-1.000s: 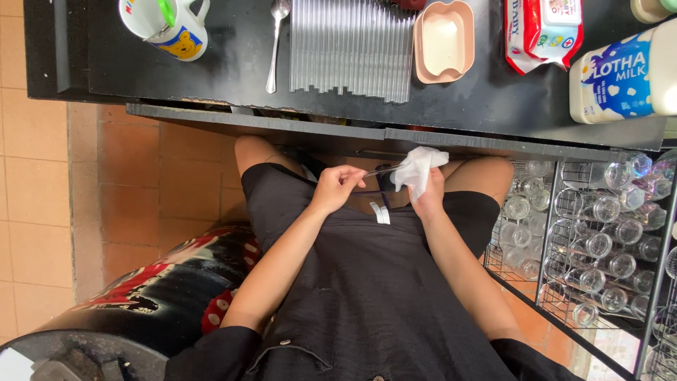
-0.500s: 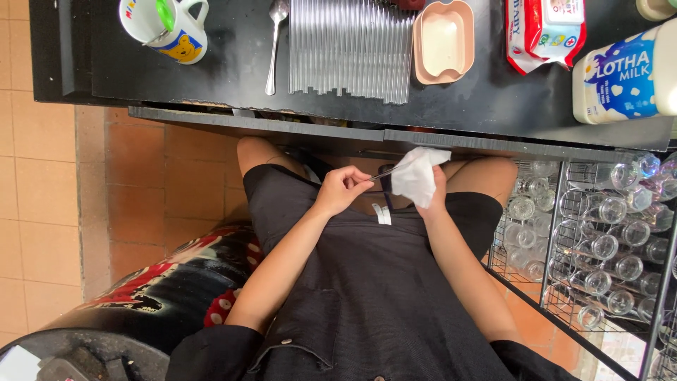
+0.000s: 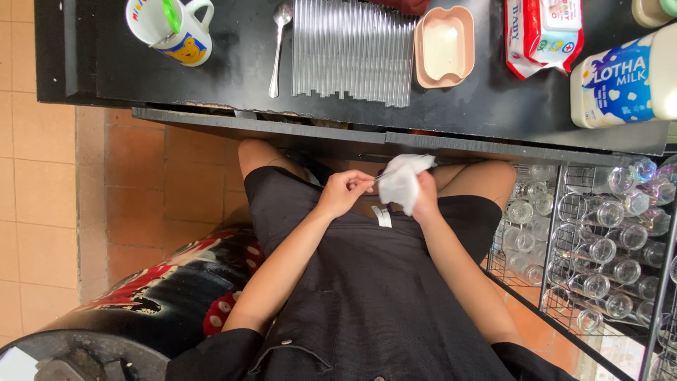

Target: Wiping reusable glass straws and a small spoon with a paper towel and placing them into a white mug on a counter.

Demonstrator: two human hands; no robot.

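Over the lap, just below the black counter's (image 3: 493, 106) edge, both forearms reach forward and the hands meet. The left hand (image 3: 343, 192) has its fingers pinched narrow on the end of a thin clear straw (image 3: 384, 175). Right beside it, the right hand (image 3: 425, 197) is closed around a crumpled white cloth (image 3: 403, 180), wrapped over the straw's far end. Up on the counter: one mug (image 3: 169, 32), one spoon (image 3: 277, 46), one row of clear straws (image 3: 352, 49), one pink dish (image 3: 443, 46), one red-and-white wipes pack (image 3: 543, 32), one blue-and-white milk bottle (image 3: 624, 81) lying sideways. At far right, a wire rack (image 3: 553, 233) holds many glasses.
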